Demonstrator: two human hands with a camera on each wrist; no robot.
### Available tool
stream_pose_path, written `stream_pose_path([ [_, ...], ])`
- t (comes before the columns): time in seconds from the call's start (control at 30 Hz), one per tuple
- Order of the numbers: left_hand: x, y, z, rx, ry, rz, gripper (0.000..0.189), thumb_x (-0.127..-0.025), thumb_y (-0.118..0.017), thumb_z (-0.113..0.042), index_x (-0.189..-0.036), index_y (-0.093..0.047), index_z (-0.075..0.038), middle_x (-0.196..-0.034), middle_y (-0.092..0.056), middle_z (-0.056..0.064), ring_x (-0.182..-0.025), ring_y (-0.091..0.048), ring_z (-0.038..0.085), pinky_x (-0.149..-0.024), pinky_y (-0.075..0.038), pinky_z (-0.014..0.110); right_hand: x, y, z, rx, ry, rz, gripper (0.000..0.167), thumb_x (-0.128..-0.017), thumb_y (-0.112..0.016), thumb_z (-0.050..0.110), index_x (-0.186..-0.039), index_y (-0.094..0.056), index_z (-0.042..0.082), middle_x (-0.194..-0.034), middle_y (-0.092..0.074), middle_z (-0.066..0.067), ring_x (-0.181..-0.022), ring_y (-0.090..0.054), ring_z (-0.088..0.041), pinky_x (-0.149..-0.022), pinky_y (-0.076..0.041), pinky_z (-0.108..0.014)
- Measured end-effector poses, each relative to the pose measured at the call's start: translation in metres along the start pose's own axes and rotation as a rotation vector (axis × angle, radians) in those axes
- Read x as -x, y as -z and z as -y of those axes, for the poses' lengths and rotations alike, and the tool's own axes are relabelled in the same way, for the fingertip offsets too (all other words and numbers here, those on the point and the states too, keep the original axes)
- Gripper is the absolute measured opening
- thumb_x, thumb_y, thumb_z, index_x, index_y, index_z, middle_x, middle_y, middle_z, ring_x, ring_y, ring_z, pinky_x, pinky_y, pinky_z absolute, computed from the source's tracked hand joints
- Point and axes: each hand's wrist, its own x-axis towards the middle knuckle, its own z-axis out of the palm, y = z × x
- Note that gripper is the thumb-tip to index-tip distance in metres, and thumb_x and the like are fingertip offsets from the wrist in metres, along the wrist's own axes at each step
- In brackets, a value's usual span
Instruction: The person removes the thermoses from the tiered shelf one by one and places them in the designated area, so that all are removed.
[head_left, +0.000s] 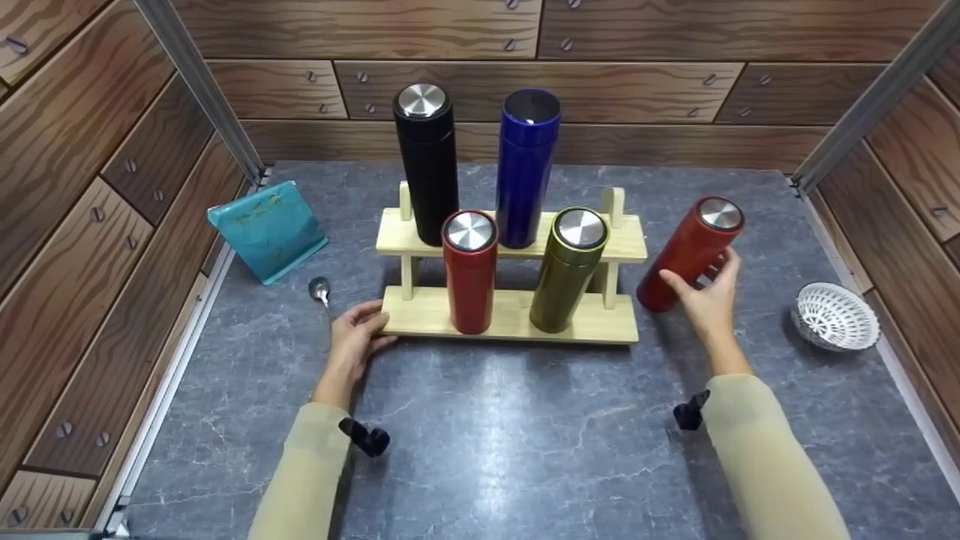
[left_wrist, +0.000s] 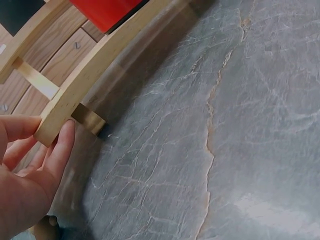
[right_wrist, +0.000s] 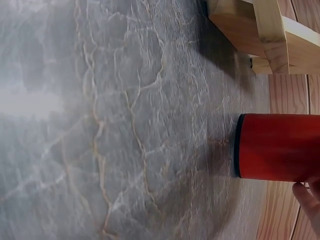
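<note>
The right hand gripped a red flask at 3 o'clock of a pale wooden rack, its thumb across the front of the barrel and fingers curled behind, while the left hand pinched the rack's lower shelf at its 9 o'clock end. Whether the held flask's base touched the surface could not be told for certain.

Glossy and capped in metal, the flask looked rigid, probably of moderate weight and a little slick; mid-barrel, below the lid, seemed the soundest hold. The rack appeared stiff and light, best taken by a shelf end, since a jolt might topple its load: a black flask and a blue flask above, a second red flask and an olive flask below.

Open room was widest at 6 o'clock, between the sleeves. A white basket stood at 4 o'clock of the held flask, near the panelled wall; a spoon and a teal pouch narrowed the far side, between 9 and 10 o'clock of the rack.
</note>
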Motion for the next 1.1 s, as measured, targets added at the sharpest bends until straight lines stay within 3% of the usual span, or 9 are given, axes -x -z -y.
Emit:
stream_pose_path([
  [0.13, -0.001, -0.001, 0.002, 0.014, 0.012, 0.005, 0.038, -0.085, -0.062, 0.003, -0.122, -0.052, 0.004, -0.104, -0.057, 0.014, -0.076, -0.062, 0.018, -0.067, -0.058, 0.034, 0.003, 0.009, 0.007, 0.021, -0.028, 0.024, 0.087, -0.071, -0.081, 0.012, -0.139, -0.028, 0.011, -0.123, -0.045, -0.011, -0.110, -0.048, -0.022, -0.090, -0.046, -0.042],
  [0.27, -0.002, -0.002, 0.002, 0.023, 0.025, -0.004, 0.039, -0.085, -0.063, 0.002, -0.123, -0.052, 0.004, -0.105, -0.057, 0.014, -0.076, -0.063, 0.018, -0.067, -0.058, 0.034, 0.011, 0.015, 0.023, 0.019, -0.037, 0.044, 0.084, -0.072, -0.080, 0.009, -0.139, -0.028, 0.010, -0.122, -0.046, -0.012, -0.108, -0.049, -0.022, -0.085, -0.047, -0.038],
  [0.5, -0.001, -0.001, 0.001, 0.029, 0.041, -0.012, 0.038, -0.085, -0.062, 0.001, -0.122, -0.052, 0.003, -0.106, -0.056, 0.013, -0.074, -0.063, 0.018, -0.066, -0.058, 0.035, 0.017, 0.022, 0.033, -0.041, 0.004, 0.033, 0.077, -0.073, -0.078, 0.003, -0.135, -0.033, 0.006, -0.116, -0.050, -0.012, -0.098, -0.056, -0.024, -0.074, -0.048, -0.019],
  [0.7, -0.001, 0.000, 0.001, 0.041, 0.031, -0.002, 0.039, -0.085, -0.062, 0.002, -0.122, -0.052, 0.004, -0.106, -0.055, 0.013, -0.074, -0.063, 0.018, -0.067, -0.058, 0.036, 0.022, 0.029, 0.039, -0.074, 0.093, 0.007, 0.069, -0.075, -0.073, -0.004, -0.132, -0.035, -0.004, -0.114, -0.054, -0.023, -0.095, -0.057, -0.032, -0.072, -0.051, -0.018],
  [0.9, -0.002, 0.002, 0.001, 0.039, 0.022, -0.003, 0.037, -0.085, -0.061, 0.003, -0.121, -0.052, 0.003, -0.109, -0.055, 0.014, -0.075, -0.063, 0.018, -0.067, -0.058, 0.036, 0.025, 0.033, 0.053, -0.134, 0.145, -0.001, 0.061, -0.076, -0.070, -0.009, -0.129, -0.040, -0.004, -0.114, -0.051, -0.031, -0.093, -0.059, -0.027, -0.072, -0.051, -0.018],
  [1.1, -0.003, 0.000, 0.003, 0.041, 0.003, 0.009, 0.038, -0.085, -0.061, 0.003, -0.122, -0.051, 0.004, -0.109, -0.055, 0.014, -0.076, -0.062, 0.017, -0.065, -0.058, 0.035, 0.030, 0.038, 0.067, -0.082, 0.259, 0.008, 0.056, -0.076, -0.069, -0.010, -0.125, -0.043, -0.005, -0.111, -0.053, -0.029, -0.095, -0.060, -0.024, -0.075, -0.050, -0.018],
])
